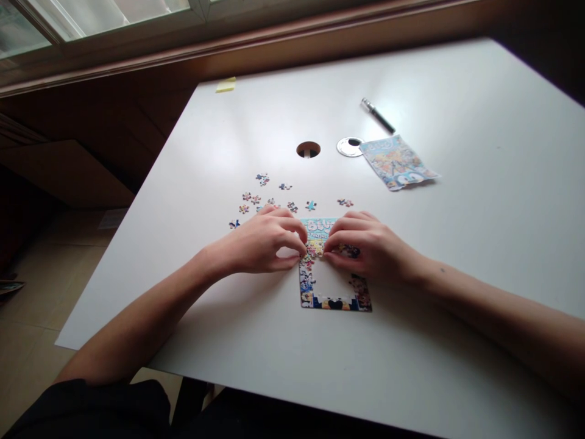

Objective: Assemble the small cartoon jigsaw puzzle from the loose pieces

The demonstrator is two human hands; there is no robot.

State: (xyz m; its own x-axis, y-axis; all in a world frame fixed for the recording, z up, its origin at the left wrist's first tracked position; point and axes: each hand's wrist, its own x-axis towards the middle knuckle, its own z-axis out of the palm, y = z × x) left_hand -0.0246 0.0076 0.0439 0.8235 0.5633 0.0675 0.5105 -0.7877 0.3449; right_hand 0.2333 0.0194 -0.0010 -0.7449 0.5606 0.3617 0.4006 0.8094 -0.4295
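Now, a partly filled, multicoloured rectangular jigsaw lies on my white worktop, my left hand at its left edge, right hand over its right. Fingers curl toward thumbs; I cannot tell whether they pinch anything. Beyond lie small multicoloured pieces, a blue printed sheet and a black-and-silver pen.

Pen, round cover, yellow slip.
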